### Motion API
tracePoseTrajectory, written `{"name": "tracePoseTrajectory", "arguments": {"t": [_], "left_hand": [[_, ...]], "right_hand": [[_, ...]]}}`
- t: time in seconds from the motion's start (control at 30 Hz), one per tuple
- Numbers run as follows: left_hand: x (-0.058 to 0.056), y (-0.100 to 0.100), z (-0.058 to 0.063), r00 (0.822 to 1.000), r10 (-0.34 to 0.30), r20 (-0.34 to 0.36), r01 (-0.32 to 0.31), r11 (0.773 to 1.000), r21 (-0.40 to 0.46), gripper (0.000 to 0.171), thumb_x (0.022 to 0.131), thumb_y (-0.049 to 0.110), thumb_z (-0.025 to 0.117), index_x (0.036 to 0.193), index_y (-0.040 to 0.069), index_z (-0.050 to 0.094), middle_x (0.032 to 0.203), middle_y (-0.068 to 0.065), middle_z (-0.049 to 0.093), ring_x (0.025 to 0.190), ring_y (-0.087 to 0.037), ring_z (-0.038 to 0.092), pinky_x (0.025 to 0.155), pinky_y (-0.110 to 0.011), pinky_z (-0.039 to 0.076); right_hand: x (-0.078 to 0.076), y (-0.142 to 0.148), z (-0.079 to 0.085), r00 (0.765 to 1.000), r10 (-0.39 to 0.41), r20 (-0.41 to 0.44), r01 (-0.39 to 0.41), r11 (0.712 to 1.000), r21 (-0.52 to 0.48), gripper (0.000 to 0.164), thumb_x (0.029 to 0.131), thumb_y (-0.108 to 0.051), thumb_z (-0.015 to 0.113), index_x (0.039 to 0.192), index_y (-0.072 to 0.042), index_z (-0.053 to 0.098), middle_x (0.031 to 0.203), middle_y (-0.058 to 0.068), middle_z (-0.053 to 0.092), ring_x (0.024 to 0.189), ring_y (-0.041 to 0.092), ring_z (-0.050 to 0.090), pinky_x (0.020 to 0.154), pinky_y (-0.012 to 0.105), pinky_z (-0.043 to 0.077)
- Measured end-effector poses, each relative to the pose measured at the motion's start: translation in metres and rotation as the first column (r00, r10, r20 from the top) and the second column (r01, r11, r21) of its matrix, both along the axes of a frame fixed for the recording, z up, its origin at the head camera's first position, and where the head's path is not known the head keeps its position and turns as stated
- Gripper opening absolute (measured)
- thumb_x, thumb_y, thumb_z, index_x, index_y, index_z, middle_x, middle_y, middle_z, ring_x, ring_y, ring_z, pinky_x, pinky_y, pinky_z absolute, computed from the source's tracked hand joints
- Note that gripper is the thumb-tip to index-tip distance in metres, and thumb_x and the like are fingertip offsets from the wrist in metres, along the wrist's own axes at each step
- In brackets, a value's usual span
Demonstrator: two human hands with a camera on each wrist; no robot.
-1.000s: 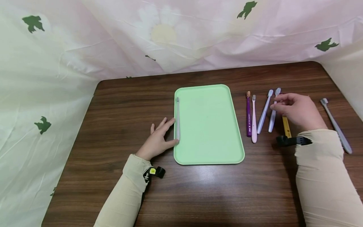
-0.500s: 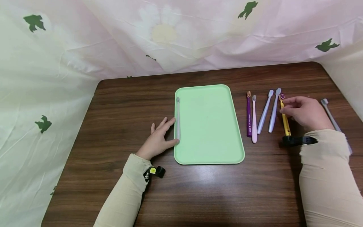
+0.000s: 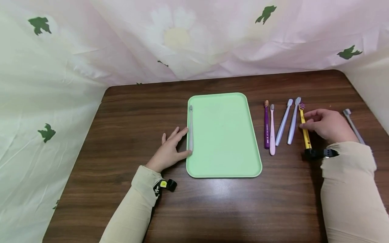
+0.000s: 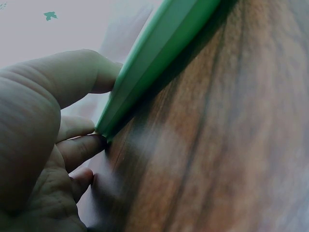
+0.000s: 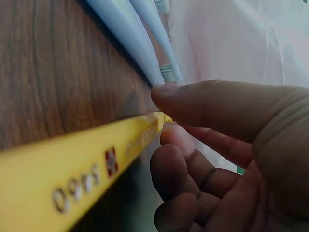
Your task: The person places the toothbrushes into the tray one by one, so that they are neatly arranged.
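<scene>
A light green tray (image 3: 225,135) lies on the table with one pale grey toothbrush (image 3: 191,128) along its left side. My left hand (image 3: 167,152) rests at the tray's left edge, fingers spread, thumb and fingertips touching the rim in the left wrist view. My right hand (image 3: 328,125) is at a yellow toothbrush (image 3: 305,133) with a purple-striped head. In the right wrist view its thumb (image 5: 203,104) and fingers stand on either side of the yellow handle (image 5: 96,164), with a small gap showing beside the thumb.
Left of the yellow one lie a purple toothbrush (image 3: 266,128), a pink toothbrush (image 3: 272,131) and two light blue toothbrushes (image 3: 284,123). A grey-blue toothbrush (image 3: 354,125) lies farther right, partly covered by the right sleeve. A patterned cloth (image 3: 212,44) hangs behind the wooden table (image 3: 136,118).
My right hand has moved from over the right-hand light blue toothbrush rightward to the yellow one, then slightly nearer the body along its handle. My left hand stays at the tray.
</scene>
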State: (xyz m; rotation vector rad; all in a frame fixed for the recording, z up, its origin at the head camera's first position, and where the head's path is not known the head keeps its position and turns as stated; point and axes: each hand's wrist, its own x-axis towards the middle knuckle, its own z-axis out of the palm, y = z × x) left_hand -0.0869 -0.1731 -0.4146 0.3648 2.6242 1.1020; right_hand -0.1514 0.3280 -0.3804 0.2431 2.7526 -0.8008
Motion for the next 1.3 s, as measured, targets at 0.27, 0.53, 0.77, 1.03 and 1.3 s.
{"name": "tracePoseTrajectory", "arguments": {"t": [0.27, 0.53, 0.77, 1.03, 1.3], "left_hand": [[0.006, -0.002, -0.002, 1.0, -0.004, 0.023, 0.004, 1.0, -0.005, 0.083, 0.091, 0.031, 0.076, 0.16, 0.024, 0.029, 0.162, -0.002, 0.032, 0.154, -0.016, 0.008, 0.119, -0.052, -0.015], [0.014, -0.002, -0.006, 0.999, -0.01, 0.032, 0.01, 1.0, 0.001, 0.083, 0.091, 0.028, 0.076, 0.16, 0.021, 0.03, 0.162, -0.002, 0.032, 0.154, -0.018, 0.009, 0.119, -0.053, -0.014], [0.016, -0.002, -0.007, 0.999, 0.007, 0.035, -0.008, 1.0, 0.012, 0.083, 0.09, 0.026, 0.077, 0.159, 0.02, 0.032, 0.161, -0.003, 0.035, 0.154, -0.019, 0.011, 0.119, -0.051, -0.014], [0.01, -0.001, -0.002, 1.0, 0.002, -0.005, -0.002, 1.0, 0.03, 0.083, 0.09, 0.025, 0.077, 0.159, 0.018, 0.032, 0.16, -0.006, 0.036, 0.154, -0.021, 0.012, 0.118, -0.054, -0.013], [0.008, -0.001, 0.0, 1.0, 0.002, -0.005, -0.002, 1.0, 0.027, 0.083, 0.09, 0.026, 0.077, 0.159, 0.018, 0.032, 0.161, -0.004, 0.034, 0.154, -0.021, 0.011, 0.118, -0.053, -0.015]], "right_hand": [[0.009, 0.008, -0.002, 0.997, 0.043, 0.058, -0.043, 0.999, 0.004, 0.065, 0.095, -0.039, 0.068, 0.136, 0.007, 0.048, 0.111, 0.032, 0.06, 0.094, 0.042, 0.057, 0.068, 0.048, 0.049], [0.018, 0.009, -0.008, 0.99, 0.077, 0.118, -0.076, 0.997, -0.009, 0.074, 0.092, -0.042, 0.071, 0.138, 0.01, 0.044, 0.108, 0.032, 0.064, 0.092, 0.04, 0.063, 0.07, 0.049, 0.05], [0.017, 0.005, -0.009, 0.992, 0.094, 0.08, -0.093, 0.995, -0.02, 0.069, 0.09, -0.031, 0.074, 0.133, 0.015, 0.045, 0.095, 0.023, 0.068, 0.081, 0.029, 0.066, 0.065, 0.039, 0.052], [0.009, -0.001, -0.002, 0.998, 0.032, 0.053, -0.033, 0.999, 0.015, 0.067, 0.089, -0.03, 0.073, 0.13, 0.015, 0.046, 0.098, 0.029, 0.066, 0.078, 0.031, 0.068, 0.06, 0.039, 0.051], [0.007, 0.0, 0.001, 1.0, 0.026, 0.001, -0.026, 1.0, 0.01, 0.062, 0.089, -0.026, 0.071, 0.128, 0.016, 0.047, 0.101, 0.032, 0.064, 0.076, 0.028, 0.067, 0.058, 0.037, 0.052]]}}
